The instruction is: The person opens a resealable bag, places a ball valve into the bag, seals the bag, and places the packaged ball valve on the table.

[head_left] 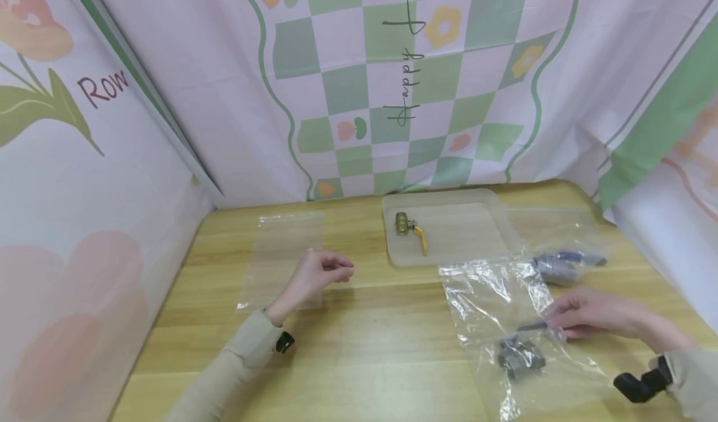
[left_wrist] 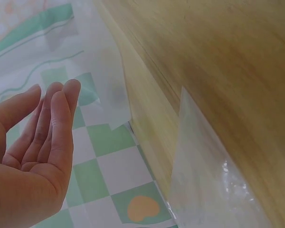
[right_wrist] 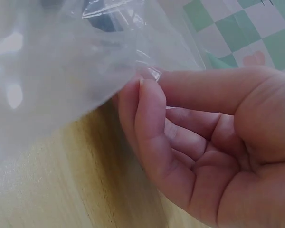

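Your right hand pinches the edge of a clear plastic bag between thumb and fingertips, over the near right part of the bench. Through that plastic you can see a dark grey valve, with its dark lever pointing towards your fingertips; you cannot tell whether they touch it. The bag shines with creases, and its far edge reaches up to the near rim of a pale, shallow tray. In the right wrist view, your thumb and fingertips meet at the bag's edge, with the other fingers curled beneath.

Your left hand holds nothing: its fingers are bent loosely side by side, and the left wrist view shows your thumb apart from them. It hovers above the bench, to the left of the tray, just beside a flat clear bag that lies partly behind your forearm.

In the tray, near its left wall, sits a brass valve with a yellow lever slanting towards you. To the right of the tray, beyond your right hand, a second grey valve with a blue lever lies under or inside clear plastic; you cannot tell which. A printed curtain hangs behind the bench
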`<state>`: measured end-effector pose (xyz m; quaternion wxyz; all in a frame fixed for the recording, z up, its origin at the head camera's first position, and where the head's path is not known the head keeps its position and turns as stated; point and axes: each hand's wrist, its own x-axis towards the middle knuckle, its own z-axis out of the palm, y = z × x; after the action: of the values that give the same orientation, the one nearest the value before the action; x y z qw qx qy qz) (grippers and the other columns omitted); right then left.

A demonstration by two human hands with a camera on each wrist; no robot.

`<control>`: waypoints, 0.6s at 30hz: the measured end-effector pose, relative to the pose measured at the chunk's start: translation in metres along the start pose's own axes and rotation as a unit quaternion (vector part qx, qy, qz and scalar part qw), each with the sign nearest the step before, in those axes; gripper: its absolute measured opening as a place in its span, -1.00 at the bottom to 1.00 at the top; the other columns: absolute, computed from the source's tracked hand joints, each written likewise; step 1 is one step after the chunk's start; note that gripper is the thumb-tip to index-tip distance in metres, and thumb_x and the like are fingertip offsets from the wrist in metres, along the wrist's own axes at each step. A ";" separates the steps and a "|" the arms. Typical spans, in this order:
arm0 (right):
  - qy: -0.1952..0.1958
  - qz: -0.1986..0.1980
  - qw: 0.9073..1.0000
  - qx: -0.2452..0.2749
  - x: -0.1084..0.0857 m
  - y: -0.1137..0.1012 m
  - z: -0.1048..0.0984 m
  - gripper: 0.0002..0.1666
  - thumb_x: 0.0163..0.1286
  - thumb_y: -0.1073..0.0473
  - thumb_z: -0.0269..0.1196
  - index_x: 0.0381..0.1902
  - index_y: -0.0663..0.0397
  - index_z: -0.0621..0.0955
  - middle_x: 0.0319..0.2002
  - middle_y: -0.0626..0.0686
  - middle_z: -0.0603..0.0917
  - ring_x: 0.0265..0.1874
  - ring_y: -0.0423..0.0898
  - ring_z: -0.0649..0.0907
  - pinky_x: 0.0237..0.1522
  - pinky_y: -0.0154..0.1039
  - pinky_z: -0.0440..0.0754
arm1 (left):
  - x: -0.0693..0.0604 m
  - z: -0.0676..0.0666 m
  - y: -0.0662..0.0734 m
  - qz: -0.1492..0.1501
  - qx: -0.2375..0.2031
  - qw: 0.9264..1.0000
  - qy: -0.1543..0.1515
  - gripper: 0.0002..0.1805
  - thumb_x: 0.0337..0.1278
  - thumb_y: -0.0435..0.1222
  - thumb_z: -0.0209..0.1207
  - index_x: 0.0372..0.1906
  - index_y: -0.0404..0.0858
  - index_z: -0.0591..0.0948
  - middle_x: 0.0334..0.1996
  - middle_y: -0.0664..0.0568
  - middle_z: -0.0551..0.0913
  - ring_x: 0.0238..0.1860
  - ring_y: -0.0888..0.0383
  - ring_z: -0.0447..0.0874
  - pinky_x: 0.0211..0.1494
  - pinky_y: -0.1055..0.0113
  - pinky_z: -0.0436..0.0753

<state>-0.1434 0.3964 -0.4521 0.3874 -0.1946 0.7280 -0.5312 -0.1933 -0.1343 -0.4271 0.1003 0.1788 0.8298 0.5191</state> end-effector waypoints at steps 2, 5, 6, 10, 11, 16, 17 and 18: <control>-0.002 0.000 1.000 0.007 0.000 0.000 0.000 -0.63 0.49 0.38 0.02 0.05 0.71 0.44 -0.40 -0.14 0.74 -0.51 -0.44 0.62 -0.49 -0.60 0.61 | 0.000 0.000 0.000 0.000 -0.001 1.000 0.000 -0.75 0.22 -0.31 0.30 -0.10 -0.41 0.69 -0.27 -0.24 0.78 -0.19 -0.28 0.76 -0.06 -0.05 0.78; -0.008 -0.004 1.000 0.004 -0.002 -0.001 -0.001 -0.62 0.51 0.38 -0.01 0.08 0.71 0.42 -0.36 -0.09 0.75 -0.48 -0.41 0.64 -0.47 -0.56 0.65 | 0.000 -0.001 0.001 -0.001 -0.001 1.000 0.002 -0.76 0.22 -0.31 0.30 -0.11 -0.40 0.70 -0.27 -0.24 0.78 -0.19 -0.28 0.76 -0.07 -0.05 0.78; -0.009 -0.004 1.000 0.002 -0.002 -0.002 -0.001 -0.63 0.51 0.38 -0.02 0.09 0.70 0.42 -0.35 -0.07 0.75 -0.47 -0.39 0.64 -0.45 -0.53 0.67 | 0.000 -0.001 0.001 -0.001 0.000 1.000 0.002 -0.77 0.22 -0.31 0.30 -0.11 -0.39 0.70 -0.27 -0.23 0.79 -0.19 -0.27 0.76 -0.07 -0.05 0.78; -0.004 0.009 1.000 -0.017 -0.005 -0.006 -0.003 -0.62 0.54 0.36 -0.04 0.11 0.67 0.41 -0.30 0.00 0.75 -0.42 -0.32 0.69 -0.38 -0.39 0.75 | 0.000 -0.002 0.001 0.001 0.006 1.000 0.003 -0.78 0.22 -0.32 0.29 -0.12 -0.38 0.70 -0.27 -0.23 0.79 -0.23 -0.20 0.78 -0.07 -0.04 0.79; -0.003 0.012 1.000 -0.021 -0.006 -0.007 -0.003 -0.62 0.54 0.36 -0.04 0.11 0.66 0.40 -0.30 0.02 0.75 -0.42 -0.31 0.69 -0.37 -0.37 0.76 | 0.001 -0.002 0.001 0.001 0.008 1.000 0.004 -0.78 0.22 -0.32 0.29 -0.12 -0.38 0.70 -0.27 -0.22 0.79 -0.24 -0.15 0.79 -0.06 -0.02 0.79; 0.023 0.014 0.996 -0.089 -0.008 -0.017 -0.003 -0.63 0.53 0.34 -0.01 0.09 0.64 0.45 -0.35 0.03 0.76 -0.49 -0.32 0.68 -0.47 -0.34 0.74 | 0.000 -0.007 -0.001 -0.002 0.019 1.000 0.011 -0.76 0.23 -0.30 0.29 -0.10 -0.38 0.70 -0.26 -0.19 0.79 -0.28 0.03 0.80 -0.10 0.17 0.82; 0.033 0.013 0.994 -0.107 -0.008 -0.019 -0.003 -0.64 0.52 0.34 0.01 0.07 0.63 0.47 -0.36 0.03 0.76 -0.50 -0.32 0.67 -0.50 -0.34 0.73 | 0.000 -0.008 -0.001 -0.003 0.020 1.000 0.013 -0.76 0.23 -0.29 0.29 -0.10 -0.37 0.70 -0.25 -0.19 0.79 -0.28 0.03 0.80 -0.11 0.21 0.82; 0.046 0.016 0.991 -0.128 -0.009 -0.022 -0.003 -0.64 0.52 0.33 0.03 0.06 0.62 0.48 -0.39 0.02 0.75 -0.53 -0.33 0.65 -0.53 -0.35 0.71 | -0.001 -0.009 -0.002 -0.003 0.020 1.000 0.014 -0.76 0.23 -0.28 0.29 -0.10 -0.37 0.70 -0.25 -0.19 0.79 -0.27 0.02 0.80 -0.11 0.23 0.81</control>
<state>-0.1433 0.3970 -0.4283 0.3339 -0.2059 0.8101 -0.4358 -0.1962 -0.1427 -0.4246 0.0865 0.1704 0.8419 0.5046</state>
